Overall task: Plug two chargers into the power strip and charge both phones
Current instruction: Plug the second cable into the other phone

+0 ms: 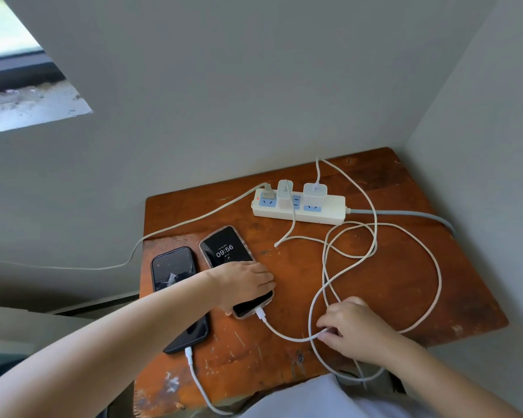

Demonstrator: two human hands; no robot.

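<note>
My left hand (244, 285) covers the middle of the lit phone in the pale case (227, 250). My forearm hides part of the black phone (173, 268). The thin white cable (207, 398) from it runs off the frame's bottom edge.

Grey walls (224, 86) meet behind the scuffed orange-brown tabletop (390, 282); a daylit window (9, 40) sits upper left.

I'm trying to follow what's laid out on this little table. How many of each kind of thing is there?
Phones: 2, a dark phone and a lit phone
Charger bricks: 2, a left brick and a right brick
Power strip: 1
Total: 5
</note>
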